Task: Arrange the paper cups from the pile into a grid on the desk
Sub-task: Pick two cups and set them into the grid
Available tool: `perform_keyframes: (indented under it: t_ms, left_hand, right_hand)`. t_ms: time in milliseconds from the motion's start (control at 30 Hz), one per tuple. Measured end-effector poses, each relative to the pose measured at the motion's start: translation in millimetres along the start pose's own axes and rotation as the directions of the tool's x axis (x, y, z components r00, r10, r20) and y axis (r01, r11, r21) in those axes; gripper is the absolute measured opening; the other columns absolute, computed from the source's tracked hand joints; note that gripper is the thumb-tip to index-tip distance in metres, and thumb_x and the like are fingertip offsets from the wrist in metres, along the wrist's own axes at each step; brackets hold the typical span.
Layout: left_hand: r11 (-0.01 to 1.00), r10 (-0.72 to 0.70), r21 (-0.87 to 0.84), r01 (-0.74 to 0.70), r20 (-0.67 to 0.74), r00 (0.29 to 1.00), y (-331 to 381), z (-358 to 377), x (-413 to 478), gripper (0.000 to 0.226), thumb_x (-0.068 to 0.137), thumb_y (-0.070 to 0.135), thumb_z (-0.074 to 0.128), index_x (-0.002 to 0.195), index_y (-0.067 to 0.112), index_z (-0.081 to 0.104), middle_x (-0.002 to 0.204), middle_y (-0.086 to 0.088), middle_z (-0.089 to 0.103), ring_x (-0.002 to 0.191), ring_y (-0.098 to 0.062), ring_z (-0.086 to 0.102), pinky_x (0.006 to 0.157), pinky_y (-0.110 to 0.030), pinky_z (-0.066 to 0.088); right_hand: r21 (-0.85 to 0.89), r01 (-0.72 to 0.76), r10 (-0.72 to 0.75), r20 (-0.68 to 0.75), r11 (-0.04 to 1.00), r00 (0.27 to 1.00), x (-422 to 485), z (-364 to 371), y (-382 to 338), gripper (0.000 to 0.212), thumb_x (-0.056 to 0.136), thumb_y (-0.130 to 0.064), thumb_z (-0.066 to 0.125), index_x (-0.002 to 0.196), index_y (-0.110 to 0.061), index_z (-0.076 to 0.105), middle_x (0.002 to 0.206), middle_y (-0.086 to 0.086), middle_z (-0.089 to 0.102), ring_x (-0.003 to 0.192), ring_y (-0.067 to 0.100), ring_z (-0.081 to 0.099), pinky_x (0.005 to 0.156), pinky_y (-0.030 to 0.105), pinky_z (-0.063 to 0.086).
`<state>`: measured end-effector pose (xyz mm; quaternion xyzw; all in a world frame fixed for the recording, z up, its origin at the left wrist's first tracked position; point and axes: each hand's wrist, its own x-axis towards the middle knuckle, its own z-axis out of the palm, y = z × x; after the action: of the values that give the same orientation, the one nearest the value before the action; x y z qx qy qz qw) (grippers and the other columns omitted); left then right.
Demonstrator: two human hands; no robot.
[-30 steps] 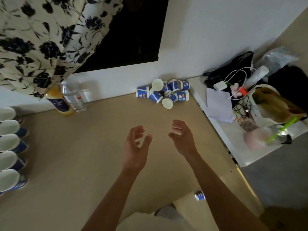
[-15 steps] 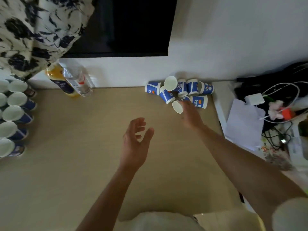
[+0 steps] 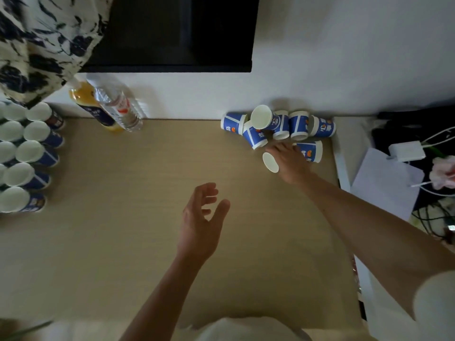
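Head view looks down on a tan surface (image 3: 123,242) set against a white wall. A dark screen (image 3: 172,33) hangs above it, and one black-and-white patterned fabric (image 3: 37,40) hangs at the top left.

Two bare arms reach over the surface. The right arm (image 3: 357,217) stretches far toward the back right corner, while the left arm (image 3: 160,291) is bent and stops near the middle.

Upright paper cups (image 3: 37,131) stand mouths up at the left edge. Five form one column, and at least three more show in a column cut off by the frame.

A pile (image 3: 299,125) of seven tipped blue-and-white cups lies against the wall at the back right. Two bottles stand at the back left, touching each other: an orange bottle (image 3: 82,99) and a clear bottle (image 3: 115,107).

The left hand (image 3: 199,227) hovers above the surface, fingers loosely curled, thumb apart, holding nothing. The right hand (image 3: 288,161) lies over an eighth cup (image 3: 270,163) on its side just in front of the pile. Its fingers curve across the cup's wall, and the cup's white mouth faces left.
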<state>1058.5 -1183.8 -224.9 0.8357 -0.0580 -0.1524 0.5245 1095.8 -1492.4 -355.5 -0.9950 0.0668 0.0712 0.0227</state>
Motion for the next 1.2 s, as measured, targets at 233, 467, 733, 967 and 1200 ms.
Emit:
perform_keyframes:
  t_ms: [233, 467, 733, 967, 1200]
  left_hand:
    - [0.999, 0.004, 0.049, -0.008, 0.084, 0.996, 0.6, 18.0, 2.4, 0.039, 0.088, 0.034, 0.072, 0.122, 0.024, 0.057, 0.113, 0.013, 0.065, 0.105, -0.004, 0.063, 0.084, -0.035, 0.056]
    - [0.980, 0.020, 0.190, -0.052, 0.166, 0.986, -7.9, 36.9, 9.9, 0.063, 0.076, 0.027, 0.085, 0.131, 0.022, 0.053, 0.121, 0.009, 0.063, 0.108, -0.008, 0.059, 0.090, -0.031, 0.051]
    - [0.966, 0.105, 0.194, -0.170, 0.306, 0.946, 6.5, 62.5, 5.4, 0.076, 0.070, 0.036, 0.089, 0.134, 0.024, 0.051, 0.126, 0.014, 0.061, 0.109, 0.002, 0.057, 0.084, -0.009, 0.043]
    - [0.982, 0.110, 0.120, -0.143, 0.243, 0.964, 19.2, 76.3, -0.1, 0.064, 0.073, 0.027, 0.088, 0.127, 0.018, 0.055, 0.115, 0.010, 0.065, 0.099, 0.006, 0.059, 0.075, -0.004, 0.045]
    - [0.997, 0.022, 0.071, -0.032, 0.148, 0.989, 9.8, 69.8, -5.8, 0.064, 0.071, 0.027, 0.088, 0.125, 0.023, 0.055, 0.113, 0.010, 0.066, 0.097, -0.001, 0.062, 0.072, -0.006, 0.046]
  right_hand:
    - [0.324, -0.052, 0.091, -0.109, 0.945, 0.990, -22.0, -2.4, -9.1, 0.072, 0.068, -0.029, 0.089, 0.130, -0.017, 0.055, 0.126, 0.004, 0.063, 0.119, 0.027, 0.057, 0.098, 0.044, 0.044]
    - [0.961, -0.262, 0.302, 0.225, 0.086, 0.926, -78.5, -47.3, -38.8, 0.057, 0.073, -0.018, 0.088, 0.121, -0.017, 0.057, 0.113, -0.004, 0.069, 0.104, 0.011, 0.067, 0.078, 0.022, 0.053]
    - [0.962, -0.258, 0.189, 0.271, -0.090, 0.944, -138.9, -69.8, -63.6, 0.048, 0.076, -0.003, 0.084, 0.116, -0.014, 0.060, 0.110, 0.001, 0.071, 0.099, 0.010, 0.071, 0.079, 0.026, 0.057]
    - [0.979, -0.189, 0.143, 0.198, -0.073, 0.970, -153.1, -68.6, -52.7, 0.066, 0.066, -0.040, 0.083, 0.125, -0.025, 0.058, 0.121, -0.002, 0.069, 0.113, 0.016, 0.066, 0.094, 0.032, 0.056]
    - [0.569, -0.414, 0.415, 0.137, 0.711, 0.900, -150.5, -6.6, 0.6, 0.093, 0.060, -0.044, 0.092, 0.136, -0.016, 0.047, 0.133, 0.003, 0.052, 0.121, 0.026, 0.053, 0.097, 0.037, 0.042]
